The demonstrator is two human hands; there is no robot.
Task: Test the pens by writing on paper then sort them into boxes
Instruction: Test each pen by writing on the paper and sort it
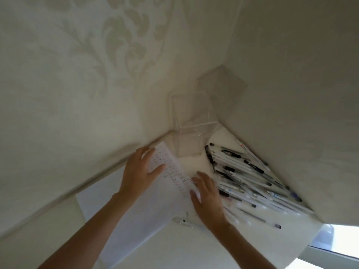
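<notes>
- While the left hand (139,171) is lying flat with straight, spread fingers on the paper (145,210), it is pinning down a thin, limp sheet that is probably sliding easily on the smooth white counter (194,249).
- The right hand (207,199) is hovering over the sheet's right edge, just beside the heap of pens (252,177). Its fingers are looking extended and are gripping nothing, though blur is softening them.
- The pens are lying loose and crossed against the right wall. Being light, stiff and round-barrelled, they are likely rolling and slipping at a touch, so pinching one from the top of the heap at mid-barrel is looking safest.
- One single pen (184,222) is lying apart at the paper's lower edge, near the right wrist, and is offering the easiest pick.
- Two clear boxes (192,121) (221,86) are sitting in the corner behind the paper, showing no pens inside. They are looking rigid but light, so a knock is liable to be shifting them.
</notes>
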